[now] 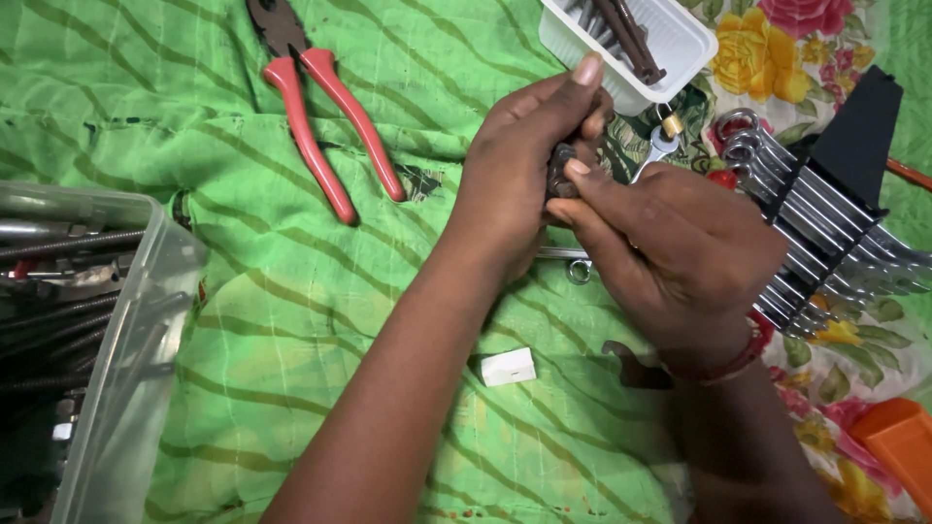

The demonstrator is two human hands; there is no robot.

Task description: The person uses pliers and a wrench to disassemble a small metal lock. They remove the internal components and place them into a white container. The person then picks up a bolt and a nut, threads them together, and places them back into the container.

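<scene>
A: Bin [116,320] of threaded rods far left, then red-handled pliers [320,126]. The hands?

B: Left hand [515,175] and right hand [670,252] both pinch 1 dark nut [561,173], mid-cloth [243,291]. Small, stiff, probably gritty; grip its flats. Wrench rack [825,213] sits right.

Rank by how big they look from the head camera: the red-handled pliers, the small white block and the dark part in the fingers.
1. Red-handled pliers, cut off at the top edge.
2. Small white block.
3. Dark part, mostly hidden by fingers, so unsure.
</scene>
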